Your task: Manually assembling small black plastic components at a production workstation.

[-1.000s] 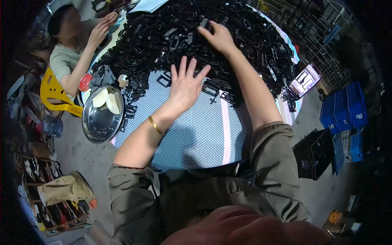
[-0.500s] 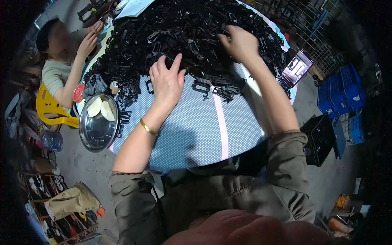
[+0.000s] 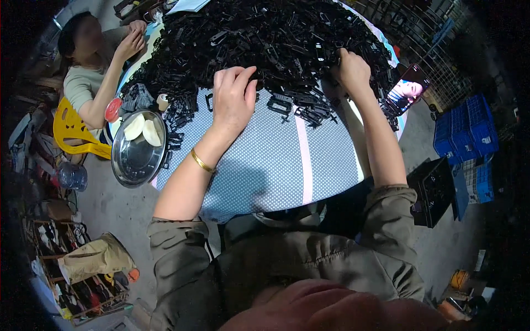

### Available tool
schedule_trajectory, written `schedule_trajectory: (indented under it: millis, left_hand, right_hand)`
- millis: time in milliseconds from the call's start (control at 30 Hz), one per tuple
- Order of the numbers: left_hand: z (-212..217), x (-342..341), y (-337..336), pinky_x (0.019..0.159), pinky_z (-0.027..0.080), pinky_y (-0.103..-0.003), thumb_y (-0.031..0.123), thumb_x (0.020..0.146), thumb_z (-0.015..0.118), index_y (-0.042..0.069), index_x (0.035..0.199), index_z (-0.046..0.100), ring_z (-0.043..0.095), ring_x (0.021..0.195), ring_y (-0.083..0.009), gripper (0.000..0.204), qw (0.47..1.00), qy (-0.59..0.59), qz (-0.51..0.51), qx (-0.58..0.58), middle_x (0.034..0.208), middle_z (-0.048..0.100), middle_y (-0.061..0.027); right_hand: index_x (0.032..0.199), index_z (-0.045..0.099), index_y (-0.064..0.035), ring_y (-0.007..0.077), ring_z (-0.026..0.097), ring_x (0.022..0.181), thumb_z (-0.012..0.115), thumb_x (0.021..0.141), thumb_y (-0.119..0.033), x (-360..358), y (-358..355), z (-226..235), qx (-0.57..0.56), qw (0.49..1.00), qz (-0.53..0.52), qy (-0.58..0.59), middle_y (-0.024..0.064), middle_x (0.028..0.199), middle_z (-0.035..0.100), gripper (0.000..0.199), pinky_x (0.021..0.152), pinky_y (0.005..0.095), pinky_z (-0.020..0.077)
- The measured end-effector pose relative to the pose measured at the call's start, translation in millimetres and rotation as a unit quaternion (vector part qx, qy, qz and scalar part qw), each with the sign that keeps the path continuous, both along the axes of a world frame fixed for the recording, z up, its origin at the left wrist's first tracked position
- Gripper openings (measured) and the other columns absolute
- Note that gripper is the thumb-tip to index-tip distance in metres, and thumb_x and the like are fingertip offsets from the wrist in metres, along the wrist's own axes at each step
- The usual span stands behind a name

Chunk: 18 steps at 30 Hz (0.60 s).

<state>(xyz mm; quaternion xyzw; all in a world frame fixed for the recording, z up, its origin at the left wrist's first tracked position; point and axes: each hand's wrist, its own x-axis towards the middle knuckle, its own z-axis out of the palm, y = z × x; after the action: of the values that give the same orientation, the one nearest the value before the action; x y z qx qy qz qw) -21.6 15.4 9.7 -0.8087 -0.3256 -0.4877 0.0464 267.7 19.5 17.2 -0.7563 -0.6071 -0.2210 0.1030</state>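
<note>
A big heap of small black plastic parts (image 3: 259, 38) covers the far side of the table. At its near edge rests my left hand (image 3: 232, 99), a gold bangle (image 3: 202, 161) on the wrist. Its fingers bend loosely over the parts, with the thumb apart and nothing visible in the grasp. Farther right, my right hand (image 3: 355, 73) is at the heap with its fingers drawn together; whatever they grip is hidden against the dark parts. Between the hands, several rectangular black frames (image 3: 280, 103) lie on the patterned tablecloth (image 3: 259, 160).
A metal plate (image 3: 130, 171) with two pale pieces of food stands at the left edge, beside a red lid (image 3: 113, 110). A phone (image 3: 407, 90) leans at the right edge. Across to the left sits another person (image 3: 85, 83); blue crates (image 3: 466, 129) stand on the right.
My right hand has moved right and nearer along the heap, its fingers closing together. My left hand's fingers have curled and come closer together. The phone's screen shows a different picture.
</note>
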Motion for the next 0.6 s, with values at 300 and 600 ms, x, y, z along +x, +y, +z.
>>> schedule_trajectory:
  millis: [300, 600]
  left_hand:
    - [-7, 16, -25, 0.077, 0.050, -0.028, 0.017, 0.092, 0.046, 0.001, 0.127, 0.031, 0.057, 0.091, -0.0156, 0.042, 0.642, -0.337, -0.355, -0.590, 0.110, 0.052, -0.0123]
    - [-11, 11, -20, 0.049, 0.036, -0.016, 0.024, 0.090, 0.048, 0.004, 0.104, 0.053, 0.045, 0.059, -0.0031, 0.025, 0.726, -0.239, -0.270, -0.586, 0.075, 0.056, 0.0010]
  right_hand:
    - [0.112, 0.054, -0.0047, 0.0247, 0.063, 0.075, 0.063, 0.072, -0.004, -123, -53, 20, 0.107, 0.842, 0.423, 0.318, 0.0137, 0.085, 0.063, 0.041, 0.067, 0.0309, 0.0507]
    - [0.111, 0.056, -0.0037, 0.0159, 0.063, 0.082, 0.058, 0.081, -0.011, -79, -43, 23, 0.062, 0.810, 0.362, 0.457, 0.0105, 0.092, 0.065, 0.031, 0.070, 0.0278, 0.0499]
